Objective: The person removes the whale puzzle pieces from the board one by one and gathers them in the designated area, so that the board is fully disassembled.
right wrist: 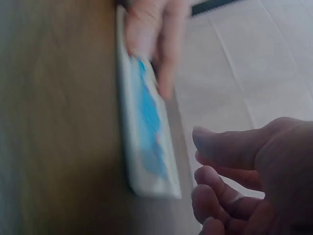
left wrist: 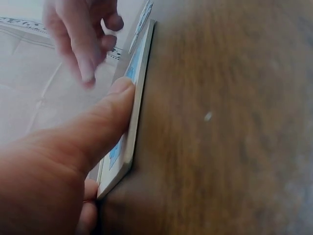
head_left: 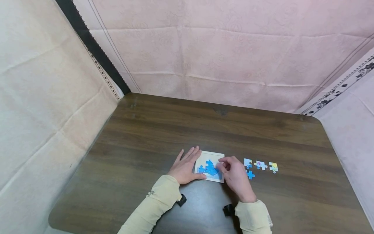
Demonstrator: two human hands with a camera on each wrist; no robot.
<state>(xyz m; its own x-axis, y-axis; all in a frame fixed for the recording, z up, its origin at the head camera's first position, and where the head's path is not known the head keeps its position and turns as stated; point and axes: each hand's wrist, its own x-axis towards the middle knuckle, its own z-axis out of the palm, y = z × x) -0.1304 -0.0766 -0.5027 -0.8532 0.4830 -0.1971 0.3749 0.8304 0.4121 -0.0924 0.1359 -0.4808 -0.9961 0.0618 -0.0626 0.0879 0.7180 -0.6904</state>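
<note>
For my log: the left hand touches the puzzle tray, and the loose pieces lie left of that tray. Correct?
Not quite: the head view shows the loose pieces lying right of the puzzle tray. The left hand does touch it.

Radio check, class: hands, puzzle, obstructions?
Left hand touching puzzle tray; right hand at its right edge, seemingly empty. Tray partly filled. Loose pieces right; no obstruction seen.

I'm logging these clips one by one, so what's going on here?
A person's left hand rests on the edge of a small jigsaw tray with blue pieces in it. Their right hand hovers over its right side, fingers bent, with no piece visible in them. Loose pieces lie on the table to the right, so the job looks unfinished.
</note>
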